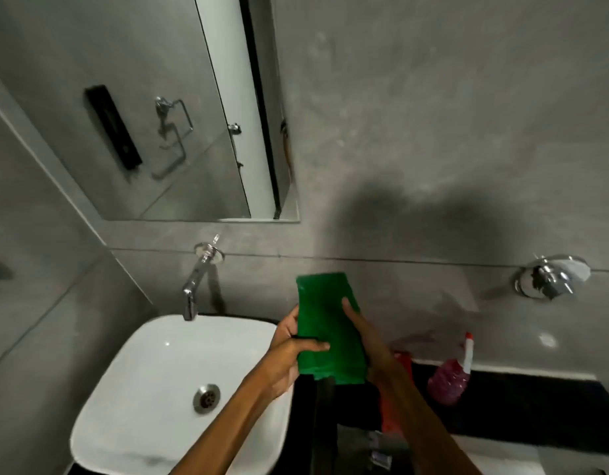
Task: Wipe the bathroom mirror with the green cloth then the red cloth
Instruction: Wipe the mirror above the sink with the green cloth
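The green cloth (327, 323) is folded into a tall rectangle and held upright in front of the grey wall, right of the basin. My left hand (289, 351) grips its lower left edge, thumb across the front. My right hand (361, 334) holds its right edge. The red cloth (395, 399) lies on the dark counter below, mostly hidden behind my right forearm. The mirror (152, 108) hangs on the wall at the upper left, well above both hands.
A white basin (135, 389) with a chrome tap (193, 289) sits at the lower left. A pink spray bottle (450, 375) stands on the black counter (522, 409) to the right. A chrome wall valve (550, 277) is at the far right.
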Available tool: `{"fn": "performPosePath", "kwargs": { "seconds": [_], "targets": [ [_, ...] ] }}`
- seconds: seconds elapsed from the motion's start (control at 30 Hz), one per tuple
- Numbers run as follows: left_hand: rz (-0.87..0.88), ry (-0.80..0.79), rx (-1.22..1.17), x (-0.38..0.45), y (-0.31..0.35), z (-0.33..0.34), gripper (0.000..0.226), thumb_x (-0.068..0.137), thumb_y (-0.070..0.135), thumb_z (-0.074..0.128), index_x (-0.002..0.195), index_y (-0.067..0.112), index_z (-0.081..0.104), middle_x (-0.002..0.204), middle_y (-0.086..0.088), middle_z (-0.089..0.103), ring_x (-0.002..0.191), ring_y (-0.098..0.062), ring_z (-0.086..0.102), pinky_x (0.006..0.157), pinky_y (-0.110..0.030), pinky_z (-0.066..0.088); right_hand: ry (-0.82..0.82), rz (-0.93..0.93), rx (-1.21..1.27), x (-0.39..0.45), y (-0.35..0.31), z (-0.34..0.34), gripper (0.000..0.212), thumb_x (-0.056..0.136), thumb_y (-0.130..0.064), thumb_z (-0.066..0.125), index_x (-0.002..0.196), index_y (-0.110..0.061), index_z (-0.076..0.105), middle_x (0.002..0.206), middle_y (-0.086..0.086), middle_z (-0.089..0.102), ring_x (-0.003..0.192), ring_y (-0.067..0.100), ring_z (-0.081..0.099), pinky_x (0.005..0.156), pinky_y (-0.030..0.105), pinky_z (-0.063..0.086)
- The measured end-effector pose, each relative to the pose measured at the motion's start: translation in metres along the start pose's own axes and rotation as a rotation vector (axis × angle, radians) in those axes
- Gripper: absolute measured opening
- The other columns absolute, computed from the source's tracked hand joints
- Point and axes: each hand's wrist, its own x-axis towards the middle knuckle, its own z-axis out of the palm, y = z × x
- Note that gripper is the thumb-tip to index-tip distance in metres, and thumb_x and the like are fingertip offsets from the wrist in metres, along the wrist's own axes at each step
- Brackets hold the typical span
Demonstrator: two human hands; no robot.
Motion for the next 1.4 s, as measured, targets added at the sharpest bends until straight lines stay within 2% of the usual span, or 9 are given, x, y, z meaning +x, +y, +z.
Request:
{"fn": "performPosePath", "kwargs": {
  "seconds": [0.17,0.3,0.4,0.47,0.53,0.73,0.97,1.1,1.4],
  "targets": [
    [0.259,-0.063,0.066,-0.014,0.104,-0.057,0.082,0.07,-0.009,0.082,0.144,0.015,0.057,0.136,-0.013,0.071,0.125,-0.033,0.069,0.091,-0.041,0.063,0.093,-0.287,-0.182,0.01,-0.036,0.129,0.045,0.099,-0.036,0.058,0.128,-0.003,0.07,0.125,0.026,0.073,0.113,0.043,0.072,0.1,0.056,0.058],
    [0.623,0.117,0.294,-0.02,0.187,-0.108,0.077,0.076,0.048,0.083,0.146,0.032,0.054,0.152,0.009,0.06,0.136,-0.011,0.06,0.106,-0.036,0.056,0.175,-0.736,-0.305,0.015,-0.089,0.227,0.036,0.105,-0.023,0.055,0.135,-0.004,0.062,0.124,0.026,0.072,0.097,0.034,0.074,0.087,0.045,0.063],
    [0.925,0.342,0.699,-0.011,0.241,-0.16,0.074,0.092,0.068,0.052,0.159,0.049,0.028,0.166,0.03,0.029,0.152,0.009,0.03,0.124,-0.035,0.032,0.225,-1.176,-0.591,0.023,-0.129,0.279,0.043,0.11,-0.023,0.048,0.153,-0.02,0.045,0.153,0.017,0.054,0.139,0.033,0.055,0.119,0.05,0.044],
    [1.06,0.495,0.949,0.002,0.273,-0.2,0.077,0.097,0.07,0.035,0.165,0.04,0.011,0.175,0.021,0.005,0.16,0.004,0.006,0.128,-0.039,0.016,0.39,-1.434,-0.961,0.04,-0.152,0.299,0.059,0.112,-0.034,0.042,0.164,-0.036,0.015,0.174,0.009,0.019,0.161,0.027,0.021,0.131,0.048,0.023],
    [1.137,0.623,1.115,0.016,0.303,-0.238,0.082,0.1,0.069,0.024,0.167,0.025,0.005,0.177,0.008,-0.005,0.163,-0.005,-0.005,0.132,-0.047,0.009,0.654,-1.568,-1.24,0.058,-0.172,0.309,0.076,0.11,-0.033,0.045,0.166,-0.021,-0.005,0.176,0.009,-0.006,0.164,0.025,-0.003,0.133,0.051,0.013],
    [1.205,0.77,1.406,0.057,0.387,-0.303,0.087,0.102,0.066,0.018,0.165,0.014,-0.011,0.176,-0.004,-0.017,0.164,-0.02,-0.012,0.132,-0.049,-0.001,1.067,-1.658,-1.839,0.101,-0.22,0.318,0.088,0.105,-0.065,0.019,0.166,-0.006,-0.004,0.174,0.018,-0.01,0.162,0.034,-0.006,0.132,0.057,0.004],
    [1.276,0.98,1.447,0.106,0.403,-0.313,0.088,0.102,0.061,0.019,0.165,0.005,-0.005,0.175,-0.018,-0.003,0.164,-0.031,-0.002,0.133,-0.05,0.001,1.358,-1.681,-1.164,0.15,-0.211,0.379,0.077,0.108,-0.057,0.025,0.166,-0.018,-0.008,0.175,0.016,0.003,0.162,0.035,0.004,0.13,0.058,0.01],
    [1.328,1.036,1.47,0.119,0.404,-0.323,0.084,0.102,0.054,0.027,0.165,0.005,0.0,0.176,-0.016,0.0,0.164,-0.031,0.002,0.133,-0.047,-0.001,1.319,-1.727,-1.01,0.186,-0.189,0.475,0.072,0.108,-0.055,0.023,0.167,-0.017,0.006,0.172,0.02,0.011,0.16,0.04,0.011,0.13,0.06,0.007],
    [1.414,0.994,1.404,0.116,0.404,-0.326,0.074,0.106,0.048,0.016,0.165,0.006,0.003,0.175,-0.018,0.007,0.164,-0.028,0.005,0.133,-0.051,0.008,0.546,-2.006,-2.069,0.233,-0.133,0.526,0.07,0.106,-0.043,0.029,0.167,-0.012,0.013,0.175,0.016,0.002,0.163,0.032,-0.001,0.13,0.054,-0.006]
  ]
}}
